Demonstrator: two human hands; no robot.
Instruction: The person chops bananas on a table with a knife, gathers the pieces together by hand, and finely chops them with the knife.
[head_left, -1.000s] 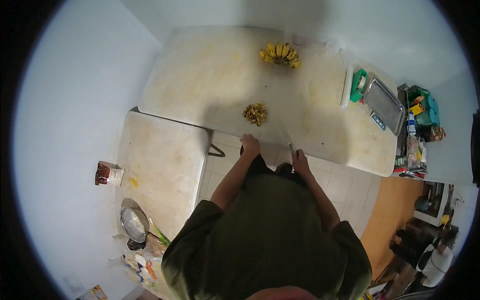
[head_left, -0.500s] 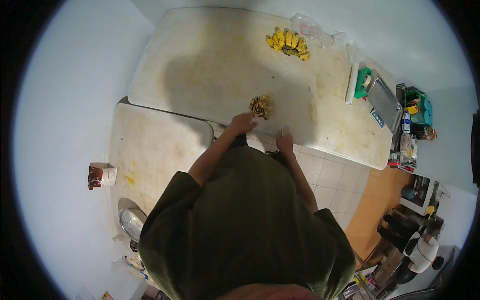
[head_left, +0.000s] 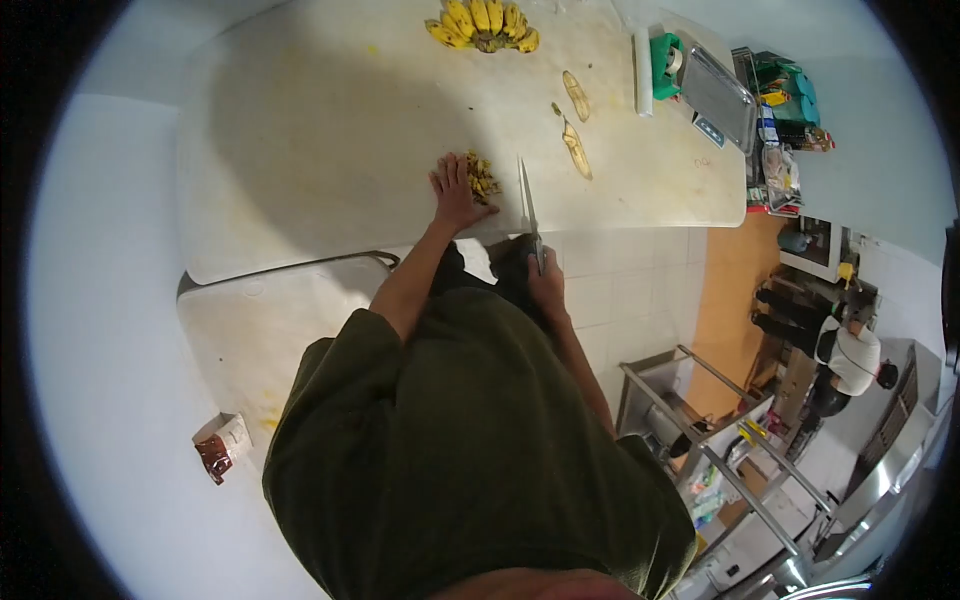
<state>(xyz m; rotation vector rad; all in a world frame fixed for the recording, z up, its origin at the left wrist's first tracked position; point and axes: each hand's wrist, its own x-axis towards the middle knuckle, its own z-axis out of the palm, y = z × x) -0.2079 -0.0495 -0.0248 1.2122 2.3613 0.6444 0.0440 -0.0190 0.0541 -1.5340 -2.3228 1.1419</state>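
A small pile of chopped yellow-brown pieces [head_left: 483, 180] lies near the front edge of the long table [head_left: 330, 150]. My left hand [head_left: 457, 198] rests against the left side of the pile, its fingers spread. My right hand [head_left: 546, 283] is closed round the handle of a long knife [head_left: 529, 198], whose blade points away over the table, right of the pile. Two banana peels [head_left: 575, 148] lie on the table beyond the knife, to the right. A bunch of bananas [head_left: 487, 25] is at the far side.
A metal tray [head_left: 718, 95], a green tape dispenser [head_left: 666, 66] and a white roll [head_left: 643, 72] are at the right end. A lower table [head_left: 260, 325] adjoins at left, with a brown-and-white bag [head_left: 222, 446]. A person [head_left: 850, 355] stands far right beside kitchen equipment.
The view has shifted, and the peels now show clearly. My left hand has moved onto the pile's left side with fingers spread. The knife blade, blurred earlier, now shows clearly.
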